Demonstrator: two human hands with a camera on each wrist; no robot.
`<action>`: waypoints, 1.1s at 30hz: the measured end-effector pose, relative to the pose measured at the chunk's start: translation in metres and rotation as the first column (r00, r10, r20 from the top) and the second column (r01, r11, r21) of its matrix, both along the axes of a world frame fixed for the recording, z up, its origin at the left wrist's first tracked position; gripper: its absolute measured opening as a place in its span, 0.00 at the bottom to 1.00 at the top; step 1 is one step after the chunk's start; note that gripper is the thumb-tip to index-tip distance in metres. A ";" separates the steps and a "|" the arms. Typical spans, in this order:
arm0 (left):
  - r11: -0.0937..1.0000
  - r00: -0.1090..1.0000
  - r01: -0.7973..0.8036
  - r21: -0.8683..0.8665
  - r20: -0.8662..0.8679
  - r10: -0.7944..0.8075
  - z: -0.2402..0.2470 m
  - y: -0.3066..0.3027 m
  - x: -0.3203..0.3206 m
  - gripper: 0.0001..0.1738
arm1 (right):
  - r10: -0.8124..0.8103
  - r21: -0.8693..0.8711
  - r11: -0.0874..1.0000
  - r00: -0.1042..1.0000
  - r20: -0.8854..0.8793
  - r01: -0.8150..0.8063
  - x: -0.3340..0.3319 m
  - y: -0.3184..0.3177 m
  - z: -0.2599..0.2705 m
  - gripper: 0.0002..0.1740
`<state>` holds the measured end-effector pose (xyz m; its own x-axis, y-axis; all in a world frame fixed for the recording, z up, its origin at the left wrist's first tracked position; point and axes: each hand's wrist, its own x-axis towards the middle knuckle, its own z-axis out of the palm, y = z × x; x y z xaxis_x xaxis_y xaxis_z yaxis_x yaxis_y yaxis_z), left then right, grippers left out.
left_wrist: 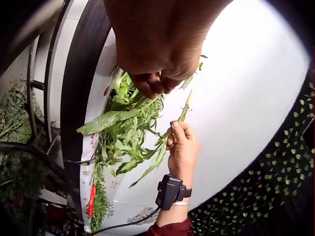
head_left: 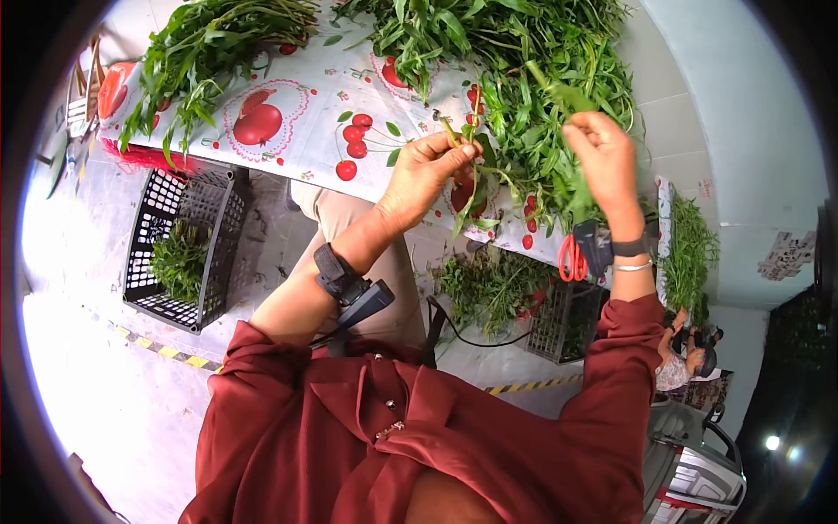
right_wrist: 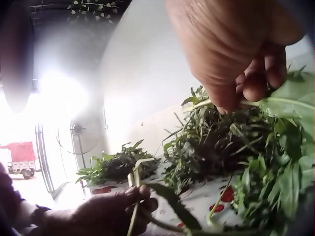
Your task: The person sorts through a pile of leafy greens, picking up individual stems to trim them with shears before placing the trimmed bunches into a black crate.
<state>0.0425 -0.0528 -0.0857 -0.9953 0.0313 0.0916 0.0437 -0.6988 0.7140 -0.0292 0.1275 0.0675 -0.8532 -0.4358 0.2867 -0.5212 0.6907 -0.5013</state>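
Note:
Stems of a leafy plant (right_wrist: 137,189) are pinched between the thumb and fingers of my left hand (head_left: 429,179), over the table's front edge. Off to the right, my right hand (head_left: 604,157) is raised and pinches a single leafy stem (head_left: 572,98) with thumb and fingertips; its leaf hangs below the hand. In the left wrist view the right hand (left_wrist: 183,150) holds that long narrow stem upright. Behind and between the hands lies a large heap of leafy stems (head_left: 532,105). My left fingers look curled in the left wrist view.
A smaller bunch of greens (head_left: 214,52) lies on the patterned tablecloth (head_left: 305,105) at the left. Below the table stand a black crate (head_left: 223,253) with greens, loose greens (head_left: 489,288) and another crate (head_left: 559,327). Red scissor handles (head_left: 572,259) show near the right edge.

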 end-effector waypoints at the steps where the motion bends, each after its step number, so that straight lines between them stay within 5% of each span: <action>1: 1.000 1.000 0.001 0.020 -0.006 -0.001 0.000 0.000 0.000 0.09 | 0.015 0.009 1.000 0.998 0.067 -0.016 0.008 -0.004 -0.006 0.03; 5: 0.998 1.000 -0.020 0.063 0.006 0.020 -0.001 0.000 0.000 0.08 | 0.094 -0.053 0.995 0.955 0.283 -0.082 0.030 -0.018 -0.029 0.04; 10: 0.968 0.995 -0.077 0.239 0.081 0.059 -0.001 0.001 -0.002 0.06 | 0.109 -0.046 0.994 0.929 0.353 -0.099 0.041 -0.027 -0.057 0.07; 20: 0.973 0.999 0.035 0.228 0.014 -0.039 0.004 -0.004 0.003 0.13 | 0.214 0.089 0.970 0.967 0.138 -0.227 0.042 -0.034 -0.078 0.05; 26: 0.984 1.000 0.003 0.176 0.018 -0.006 -0.003 0.000 -0.002 0.12 | 0.204 0.130 0.963 0.954 0.219 -0.236 0.045 -0.039 -0.042 0.06; 30: 0.994 0.994 -0.110 0.001 0.008 0.110 0.000 0.004 0.000 0.10 | 0.161 0.102 0.982 0.987 -0.011 -0.159 0.046 -0.055 -0.011 0.04; 33: 0.984 0.988 -0.152 -0.093 -0.049 0.148 -0.002 0.005 0.000 0.10 | 0.295 0.181 0.946 0.946 -0.135 -0.269 0.042 -0.068 -0.020 0.07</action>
<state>0.0423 -0.0483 -0.0877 -0.9848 -0.1073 0.1367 0.1738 -0.6106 0.7727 0.0131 0.0597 0.0471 -0.6381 -0.7024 0.3153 -0.7694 0.5673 -0.2935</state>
